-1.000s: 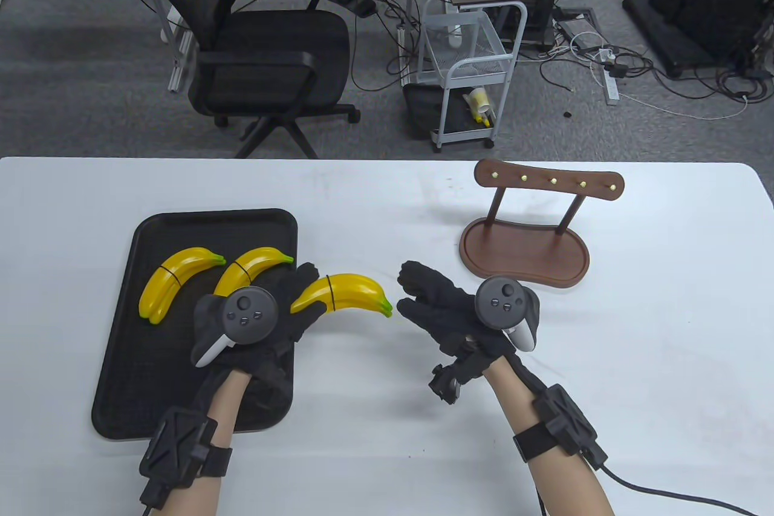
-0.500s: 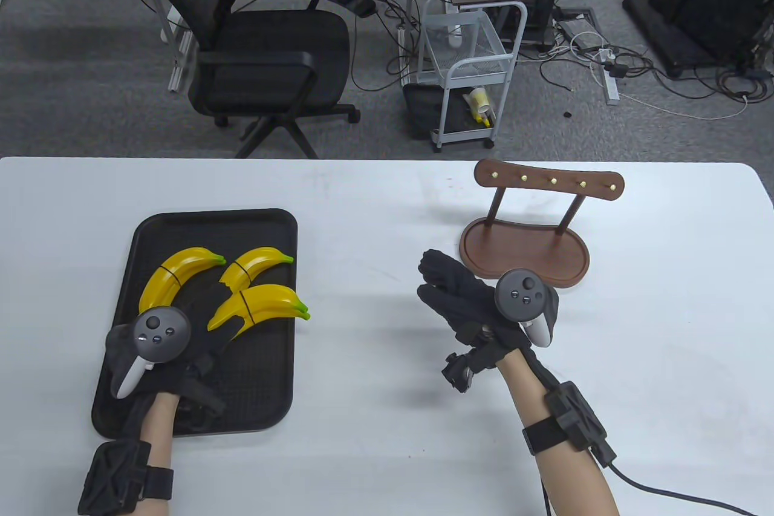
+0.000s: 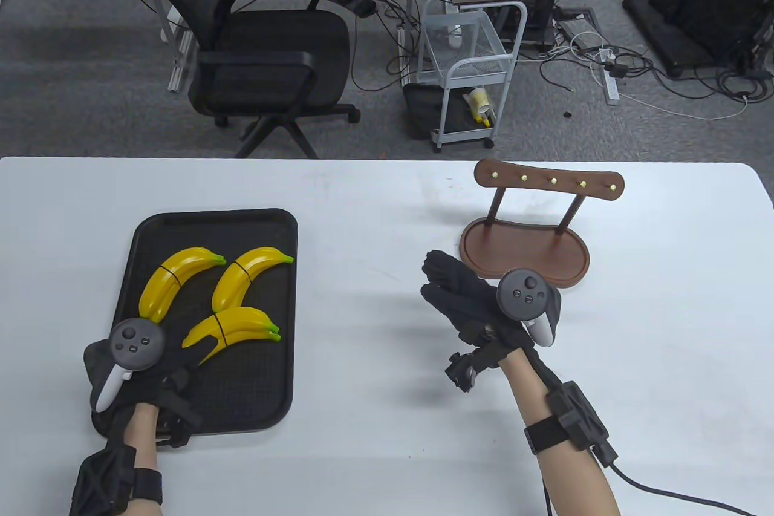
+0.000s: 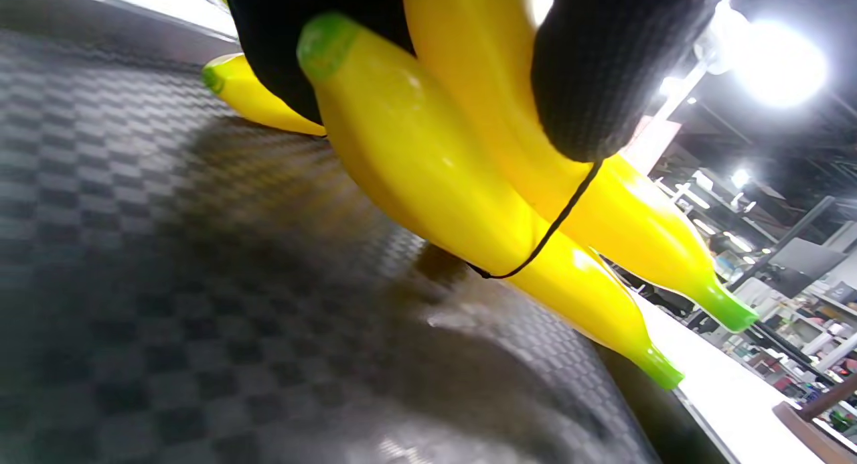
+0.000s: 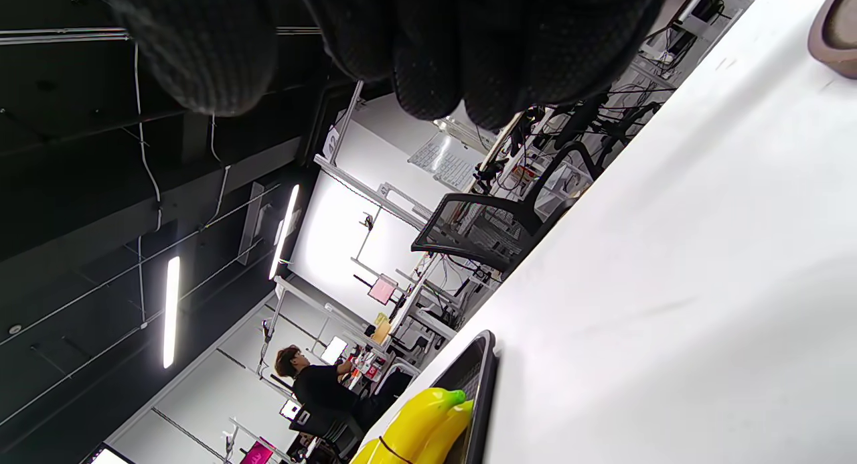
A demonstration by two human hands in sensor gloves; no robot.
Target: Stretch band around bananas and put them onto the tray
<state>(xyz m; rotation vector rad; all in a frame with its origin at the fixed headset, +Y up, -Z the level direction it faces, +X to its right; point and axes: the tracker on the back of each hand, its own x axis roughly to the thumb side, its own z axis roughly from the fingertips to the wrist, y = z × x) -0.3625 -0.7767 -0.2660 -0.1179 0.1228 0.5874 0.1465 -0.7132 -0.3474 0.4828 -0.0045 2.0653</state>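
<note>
Over the black textured plastic tray [image 3: 275,225] on the white surface [image 3: 375,449], our left hand [image 3: 142,368] carries a third pair of glossy yellow toy bananas [image 3: 239,325], bound at the middle by a thin black elastic band [image 3: 221,336]. A second ago this pair hung beyond the tray's right edge; half a second ago it had crossed onto the tray; now it sits lower and nearer us, just below the two banded pairs already lying there, the far-left pair [image 3: 172,280] and the middle pair [image 3: 248,274]. We judge the placing almost done, with only the release left.

In the left wrist view the gloved fingers [image 4: 602,69] curl round the stem end of the bundle [image 4: 469,183], the band [image 4: 546,233] crossing just beneath them. The bananas tilt down toward the checkered tray floor [image 4: 167,283]; we cannot tell whether they touch it yet.

Our right hand [image 3: 468,298] has drawn back from the middle of the surface and hovers well apart from the bananas, near the dark wooden stand with brass pegs [image 3: 526,250]. Its fingers lie relaxed and hold nothing; the right wrist view shows only loose fingertips [image 5: 428,55] above bare surface.
</note>
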